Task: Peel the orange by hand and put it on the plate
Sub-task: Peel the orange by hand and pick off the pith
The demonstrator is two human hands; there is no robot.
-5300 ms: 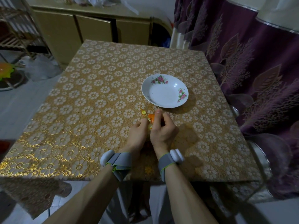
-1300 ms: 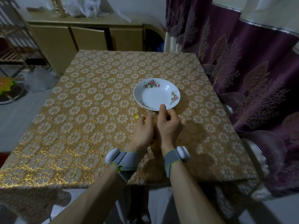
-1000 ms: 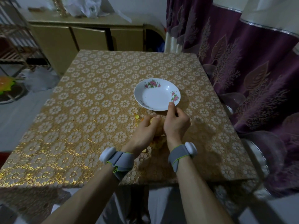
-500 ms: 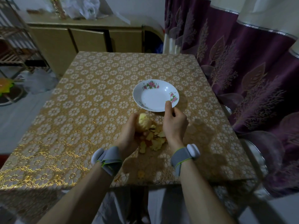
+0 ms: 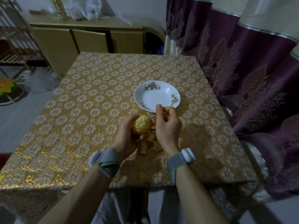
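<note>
Pale peeled orange [image 5: 141, 126] gripped by left hand [image 5: 127, 137], just short of plate [image 5: 154, 98] | right hand [image 5: 168, 126] curled at plate's near rim, hold unclear | peel [image 5: 153, 145] beneath hands

6 o'clock of plate [image 5: 155, 97]: your right hand [image 5: 168, 125] overlaps its rim.
Farther 6 o'clock: peel scraps [image 5: 152, 143] on the table.
9 o'clock: open tablecloth [image 5: 90, 102] gives you room.
3 o'clock: curtain [image 5: 242, 75] close.
</note>
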